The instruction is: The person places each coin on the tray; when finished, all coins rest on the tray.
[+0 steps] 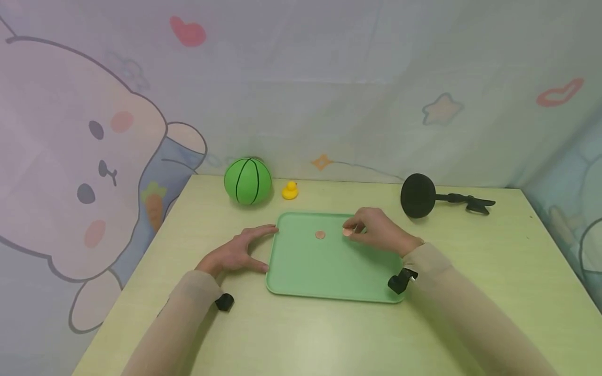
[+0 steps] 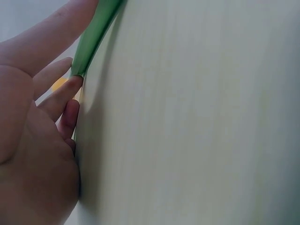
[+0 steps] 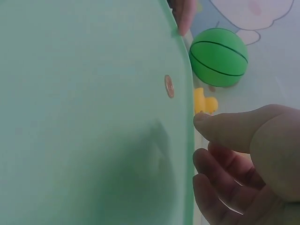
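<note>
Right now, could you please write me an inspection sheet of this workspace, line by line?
Surface: pale yellow-green table, bare wood-grain top.
Job's things: green tray lies flat; one coin lies on it; a second coin is at the right fingertips.
Clutter: green ball, yellow duck and a black round-headed tool along the far edge.
Grippers: left hand rests on the table, fingers straight, touching the tray's left rim; right hand pinches the second coin over the tray.
Cables: nothing seen.
Surroundings: cartoon rabbit curtain around the table.
</note>
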`<action>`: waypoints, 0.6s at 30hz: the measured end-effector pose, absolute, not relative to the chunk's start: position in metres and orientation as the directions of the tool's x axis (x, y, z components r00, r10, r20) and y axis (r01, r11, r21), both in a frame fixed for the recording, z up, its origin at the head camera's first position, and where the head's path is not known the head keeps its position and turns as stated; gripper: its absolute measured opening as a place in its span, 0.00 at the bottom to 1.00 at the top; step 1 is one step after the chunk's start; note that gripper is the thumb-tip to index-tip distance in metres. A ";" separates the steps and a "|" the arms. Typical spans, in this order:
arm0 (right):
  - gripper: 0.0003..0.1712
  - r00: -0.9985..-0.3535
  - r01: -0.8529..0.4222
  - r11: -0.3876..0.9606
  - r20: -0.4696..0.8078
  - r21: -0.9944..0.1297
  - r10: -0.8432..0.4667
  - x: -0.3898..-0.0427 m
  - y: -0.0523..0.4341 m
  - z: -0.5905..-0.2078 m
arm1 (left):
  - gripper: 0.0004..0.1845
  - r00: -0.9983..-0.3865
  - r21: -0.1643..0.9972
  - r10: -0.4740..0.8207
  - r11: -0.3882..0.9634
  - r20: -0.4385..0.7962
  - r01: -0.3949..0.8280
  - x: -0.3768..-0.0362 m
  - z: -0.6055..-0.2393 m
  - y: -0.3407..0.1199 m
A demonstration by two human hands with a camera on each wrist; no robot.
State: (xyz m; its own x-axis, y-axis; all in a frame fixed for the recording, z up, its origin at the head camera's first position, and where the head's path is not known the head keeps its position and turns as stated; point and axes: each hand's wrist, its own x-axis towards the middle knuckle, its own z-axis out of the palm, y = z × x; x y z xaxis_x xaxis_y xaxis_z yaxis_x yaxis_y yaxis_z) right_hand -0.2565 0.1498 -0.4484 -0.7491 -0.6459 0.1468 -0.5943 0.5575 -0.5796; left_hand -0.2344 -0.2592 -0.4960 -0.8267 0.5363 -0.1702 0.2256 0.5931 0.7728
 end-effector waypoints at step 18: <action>0.07 -0.810 -0.511 0.614 0.096 -0.602 -0.579 -0.266 0.126 -0.474 | 0.55 -0.821 0.771 0.547 0.591 -0.166 0.238 -0.235 -0.496 -0.259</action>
